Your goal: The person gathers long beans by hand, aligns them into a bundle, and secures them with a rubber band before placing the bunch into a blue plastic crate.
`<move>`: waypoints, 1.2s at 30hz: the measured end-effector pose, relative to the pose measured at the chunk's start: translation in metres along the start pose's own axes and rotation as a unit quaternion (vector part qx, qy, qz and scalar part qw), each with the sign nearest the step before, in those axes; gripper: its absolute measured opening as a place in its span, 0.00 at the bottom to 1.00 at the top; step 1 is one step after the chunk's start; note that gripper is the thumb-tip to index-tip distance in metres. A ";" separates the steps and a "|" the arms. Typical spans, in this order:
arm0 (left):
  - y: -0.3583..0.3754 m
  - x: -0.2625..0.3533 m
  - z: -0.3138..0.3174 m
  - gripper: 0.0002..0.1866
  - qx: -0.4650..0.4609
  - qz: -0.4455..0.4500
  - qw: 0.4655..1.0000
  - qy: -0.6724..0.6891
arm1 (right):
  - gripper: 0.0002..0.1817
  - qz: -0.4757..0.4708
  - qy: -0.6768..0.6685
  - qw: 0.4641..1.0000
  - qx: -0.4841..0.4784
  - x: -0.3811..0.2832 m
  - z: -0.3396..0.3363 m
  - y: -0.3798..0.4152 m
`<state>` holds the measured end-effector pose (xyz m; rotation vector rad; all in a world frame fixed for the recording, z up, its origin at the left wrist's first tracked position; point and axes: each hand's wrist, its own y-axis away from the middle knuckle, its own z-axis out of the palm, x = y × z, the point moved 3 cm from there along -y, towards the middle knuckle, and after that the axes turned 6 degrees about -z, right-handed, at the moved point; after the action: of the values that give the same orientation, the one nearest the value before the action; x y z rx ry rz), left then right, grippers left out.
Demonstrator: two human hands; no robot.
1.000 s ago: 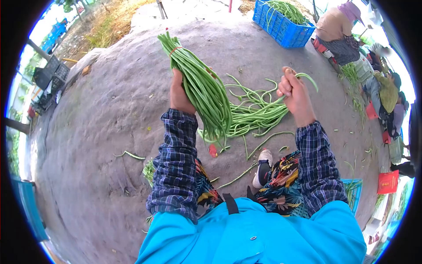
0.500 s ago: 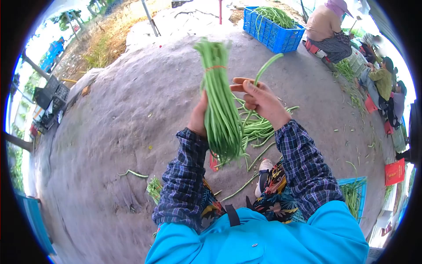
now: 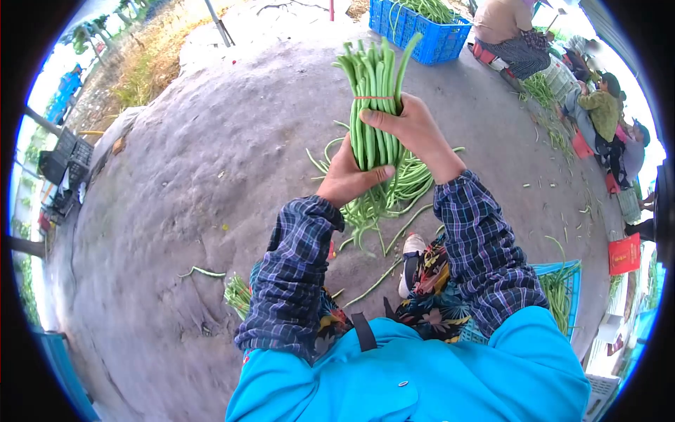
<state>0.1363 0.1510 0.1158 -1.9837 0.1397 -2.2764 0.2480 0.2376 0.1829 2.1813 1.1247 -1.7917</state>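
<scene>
A bundle of long green beans [image 3: 373,133] stands nearly upright in front of me, with a reddish rubber band [image 3: 375,98] round its upper part. My left hand [image 3: 351,172] is closed round the lower part, its thumb across the front. Higher up, my right hand [image 3: 411,130] grips the bundle's right side, thumb over the beans just under the band. One long bean [image 3: 406,63] sticks up along the right edge, by my right fingers. Behind and below the bundle, loose long beans [image 3: 415,181] lie in a heap on the ground.
Beans fill a blue crate [image 3: 443,42] at the back. Another blue crate [image 3: 575,295] sits by my right side; a bean bunch [image 3: 238,295] lies at my left. Several people [image 3: 598,105] sit along the right. Dark crates [image 3: 67,158] are stacked far left.
My right hand has brought the single bean to the bundle's right side and closed on the bundle. My left hand has shifted round the lower part, its thumb now in front.
</scene>
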 end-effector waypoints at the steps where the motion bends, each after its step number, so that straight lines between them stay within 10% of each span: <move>1: -0.004 -0.007 -0.002 0.34 -0.025 -0.041 0.998 0.046 | 0.26 0.018 -0.015 1.000 -0.002 0.004 0.000 0.000; 8: -0.002 -0.012 -0.016 0.26 -0.104 -0.074 0.960 0.251 | 0.29 0.098 -0.208 0.971 -0.068 0.010 -0.006 0.010; 20: 0.002 -0.006 -0.015 0.25 -0.121 -0.089 0.934 0.323 | 0.22 0.117 -0.168 0.977 -0.063 0.001 -0.006 0.010; 23: 0.003 -0.011 -0.012 0.26 -0.111 -0.104 0.931 0.333 | 0.23 -0.009 -0.097 0.995 -0.034 0.007 0.006 0.000; 31: -0.010 -0.010 -0.024 0.20 -0.011 -0.082 0.930 0.359 | 0.10 0.054 -0.216 0.971 0.083 0.002 -0.014 -0.001; 36: -0.010 -0.006 -0.029 0.17 0.011 -0.072 0.934 0.349 | 0.11 -0.014 -0.025 0.998 0.055 0.008 0.004 0.001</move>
<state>0.1085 0.1618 0.1075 -1.1133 0.0284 -2.9536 0.2460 0.2388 0.1744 2.1768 1.0748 -1.9531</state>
